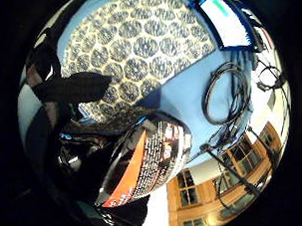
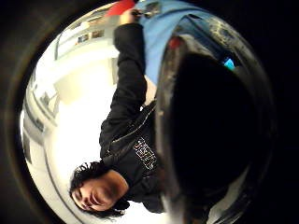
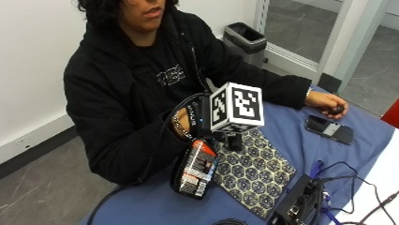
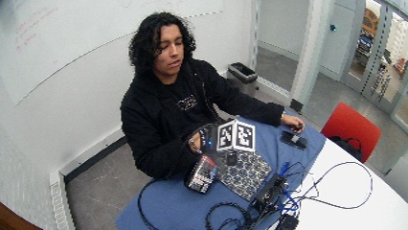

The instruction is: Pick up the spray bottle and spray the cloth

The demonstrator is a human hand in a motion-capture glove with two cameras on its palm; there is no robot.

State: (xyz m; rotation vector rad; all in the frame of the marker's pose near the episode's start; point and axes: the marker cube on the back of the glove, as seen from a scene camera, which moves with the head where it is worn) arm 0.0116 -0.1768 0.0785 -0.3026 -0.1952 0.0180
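In the outside view my gloved right hand (image 3: 195,118) grips the top of a black spray bottle (image 3: 195,171) with an orange and white label. The bottle hangs tilted just above the blue table cover, at the near edge of a patterned blue and cream cloth (image 3: 257,172) that lies flat. In the little finger side palm view the bottle's label (image 1: 145,162) sits close to the palm, a gloved finger (image 1: 72,88) is curled beside it, and the cloth (image 1: 138,48) spreads beyond. The bottle (image 2: 210,130) fills the thumb side palm view as a dark mass. Its nozzle is hidden.
The bare left hand (image 3: 327,104) rests at the far end of the table beside a phone (image 3: 329,129). A black box (image 3: 299,202) with cables stands past the cloth. A coiled cable (image 1: 226,93) lies on the blue cover. A red chair (image 4: 350,127) stands behind.
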